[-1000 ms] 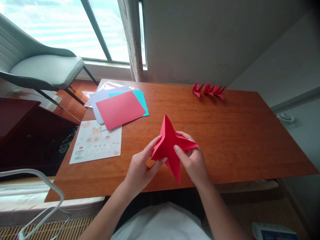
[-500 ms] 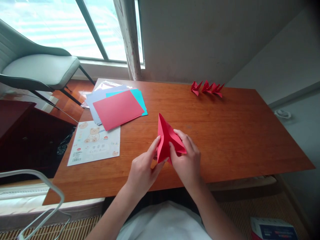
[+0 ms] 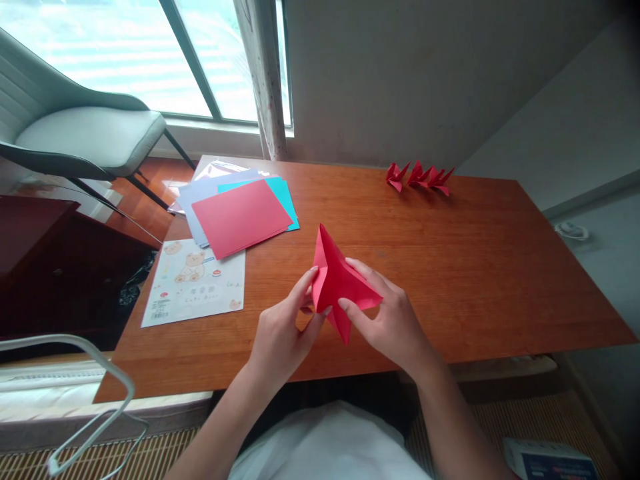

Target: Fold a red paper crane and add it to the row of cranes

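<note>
A partly folded red paper [image 3: 336, 279] with pointed flaps is held just above the wooden table [image 3: 475, 267] near its front edge. My left hand [image 3: 281, 337] pinches its left side between thumb and fingers. My right hand [image 3: 393, 320] grips its right flap, thumb on top and fingers beneath. One point of the paper sticks up and away from me, another points down between my hands.
A stack of coloured sheets [image 3: 240, 213], red on top, lies at the table's far left, with a printed bear sheet [image 3: 196, 283] in front of it. Three small red folded figures [image 3: 419, 177] stand at the far edge. A grey chair [image 3: 80, 133] stands by the window.
The paper's flaps were folded inward from a wide star shape to a narrower form. My hands have shifted slightly, and the right flap has opened a little since half a second ago.
</note>
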`<state>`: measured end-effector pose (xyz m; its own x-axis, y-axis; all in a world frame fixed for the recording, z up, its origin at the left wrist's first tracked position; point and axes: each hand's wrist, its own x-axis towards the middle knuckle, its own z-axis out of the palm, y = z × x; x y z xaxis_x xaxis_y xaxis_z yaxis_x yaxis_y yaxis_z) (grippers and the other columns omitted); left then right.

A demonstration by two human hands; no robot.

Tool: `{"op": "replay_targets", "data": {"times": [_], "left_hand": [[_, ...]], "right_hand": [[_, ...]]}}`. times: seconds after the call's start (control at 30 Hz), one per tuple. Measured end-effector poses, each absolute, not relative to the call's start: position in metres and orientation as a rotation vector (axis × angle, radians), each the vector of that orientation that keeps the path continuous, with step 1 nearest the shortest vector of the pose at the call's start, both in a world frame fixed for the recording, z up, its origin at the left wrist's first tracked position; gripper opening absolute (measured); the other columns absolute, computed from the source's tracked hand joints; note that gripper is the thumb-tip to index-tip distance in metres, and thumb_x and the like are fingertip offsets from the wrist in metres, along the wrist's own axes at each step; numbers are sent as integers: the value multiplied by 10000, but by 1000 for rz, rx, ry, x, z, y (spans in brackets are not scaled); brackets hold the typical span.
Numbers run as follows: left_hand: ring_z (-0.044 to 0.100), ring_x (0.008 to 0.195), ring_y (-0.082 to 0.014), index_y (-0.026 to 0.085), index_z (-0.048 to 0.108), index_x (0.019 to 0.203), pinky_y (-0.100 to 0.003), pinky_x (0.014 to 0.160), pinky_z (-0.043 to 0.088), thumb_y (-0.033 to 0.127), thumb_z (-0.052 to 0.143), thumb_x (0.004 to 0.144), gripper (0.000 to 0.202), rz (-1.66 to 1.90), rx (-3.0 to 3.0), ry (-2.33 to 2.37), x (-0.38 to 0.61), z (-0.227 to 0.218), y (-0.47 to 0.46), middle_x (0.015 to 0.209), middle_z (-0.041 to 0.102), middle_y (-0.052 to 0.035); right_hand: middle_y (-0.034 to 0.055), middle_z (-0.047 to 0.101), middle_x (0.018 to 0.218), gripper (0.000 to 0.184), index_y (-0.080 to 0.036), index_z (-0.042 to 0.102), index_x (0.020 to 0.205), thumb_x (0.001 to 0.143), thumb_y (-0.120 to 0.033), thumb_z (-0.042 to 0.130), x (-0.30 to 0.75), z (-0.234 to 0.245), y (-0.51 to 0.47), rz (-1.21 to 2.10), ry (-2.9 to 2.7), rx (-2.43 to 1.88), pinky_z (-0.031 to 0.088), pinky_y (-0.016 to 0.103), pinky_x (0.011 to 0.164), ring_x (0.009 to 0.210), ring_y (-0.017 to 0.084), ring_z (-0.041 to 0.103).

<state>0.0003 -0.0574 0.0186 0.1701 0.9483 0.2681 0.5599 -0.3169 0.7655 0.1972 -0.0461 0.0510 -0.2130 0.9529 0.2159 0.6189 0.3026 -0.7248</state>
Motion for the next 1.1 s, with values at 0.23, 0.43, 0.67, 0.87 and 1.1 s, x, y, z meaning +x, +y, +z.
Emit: {"op": "replay_targets", "data": {"times": [0.23,0.43,0.67,0.87,1.1], "left_hand": [[758,804,-151,246,443,1480,-230,710,564,250,622,933,575,956,2098,1492,4,22,-59,971,786,-5],[765,822,-174,235,446,1476,-260,720,575,228,590,937,557,906,2147,1505,-1,25,-57,1011,789,-30],[760,792,-160,234,432,1488,-242,705,565,219,601,938,576,885,2167,1405,-5,29,-57,1003,786,-24],[744,818,-161,230,481,1457,-246,723,559,237,627,933,543,868,2135,1353,-10,32,-55,1025,774,-35],[703,933,-180,215,573,1367,-294,829,569,228,654,913,461,927,1981,1282,-11,43,-54,1105,734,-78]], "right_hand": [[128,642,1367,544,-222,466,1453,940,-302,628,192,52,-48,585,-1997,-1451,532,463,1049,1245,283,625],[118,570,1460,839,-263,350,1539,834,-441,770,210,59,-46,855,-2122,-1339,518,469,1073,1310,287,577],[86,664,1319,597,-288,410,1506,950,-257,626,218,63,-41,870,-2180,-1311,562,444,979,1150,245,660],[78,673,1297,549,-265,492,1449,926,-202,645,218,64,-41,845,-2172,-1277,543,419,1011,1182,236,637],[78,681,1282,531,-269,508,1438,935,-319,669,223,62,-41,877,-2138,-1244,572,410,955,1103,232,671]]}}
